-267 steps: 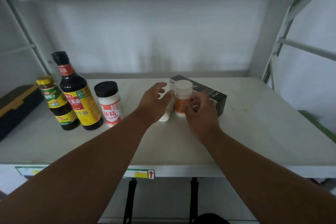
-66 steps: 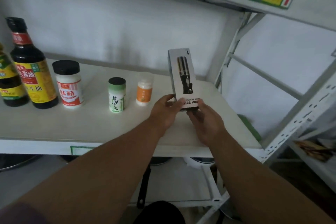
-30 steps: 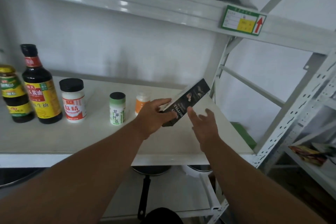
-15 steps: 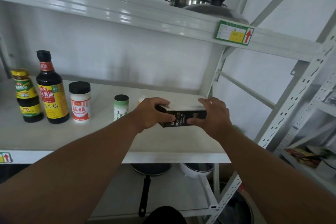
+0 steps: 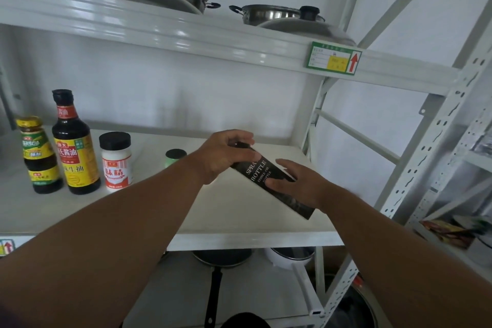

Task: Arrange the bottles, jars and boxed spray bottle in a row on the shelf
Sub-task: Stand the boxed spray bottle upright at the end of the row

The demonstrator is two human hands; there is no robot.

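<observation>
Both hands hold the black spray bottle box [image 5: 259, 170] tilted above the white shelf [image 5: 239, 210]. My left hand [image 5: 226, 152] grips its upper end; my right hand [image 5: 298, 181] presses its lower half. On the shelf's left stand a small yellow-capped bottle [image 5: 37, 154], a tall soy sauce bottle [image 5: 73, 146] and a white jar with a black lid [image 5: 116, 162]. A green-lidded jar [image 5: 175, 156] peeks out behind my left forearm. The small orange-labelled jar is hidden.
Steel pots with lids [image 5: 287, 17] sit on the upper shelf. A frying pan [image 5: 218, 269] and a white pot [image 5: 292, 258] lie on the lower shelf. The perforated rack upright [image 5: 426, 168] stands close on the right.
The box has turned from lying level between both hands to slanting down to the right. My right hand has slid lower along it. The view has tilted upward.
</observation>
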